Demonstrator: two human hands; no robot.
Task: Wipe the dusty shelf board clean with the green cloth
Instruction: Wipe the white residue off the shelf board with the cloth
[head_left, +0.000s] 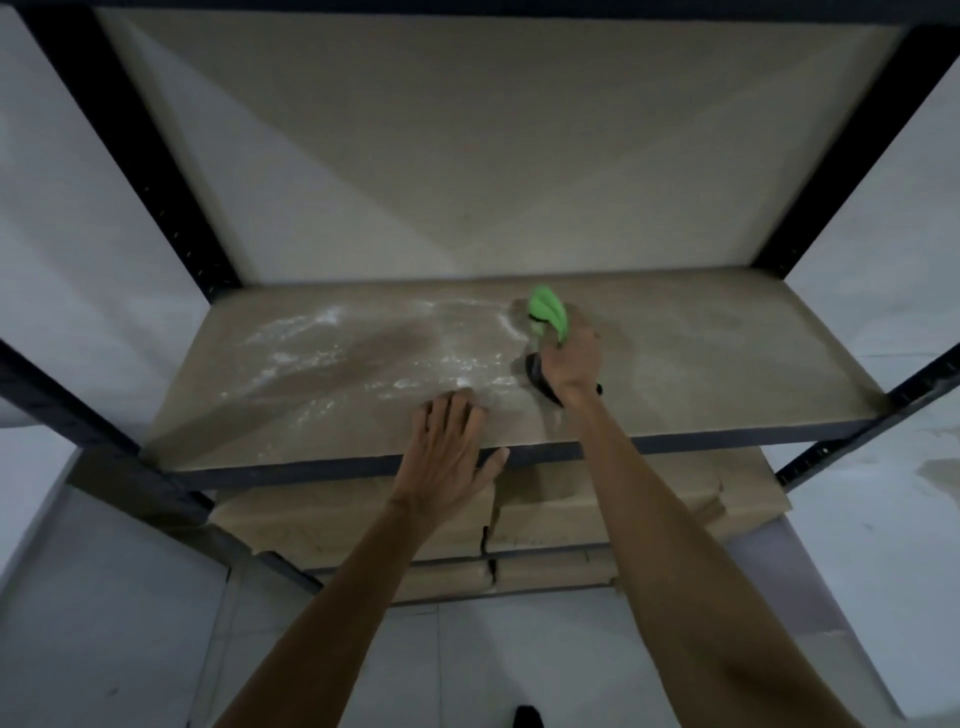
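Head view: right hand (569, 358) gripped green cloth (548, 312), cloth bunched past curled fingers; left hand (449, 447) rested on shelf board (701, 364), fingers spread.

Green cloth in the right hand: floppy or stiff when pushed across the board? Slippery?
Likely floppy: the cloth bunches into soft folds past the right hand. Probably light: one hand grips it whole. It should drag rather than slide, since the board looks matte and the dust gritty.

The cloth (548, 314) is sitting mid shelf board (701, 364), dust (322, 338) lying to its left, the left hand (447, 447) resting on the front edge.
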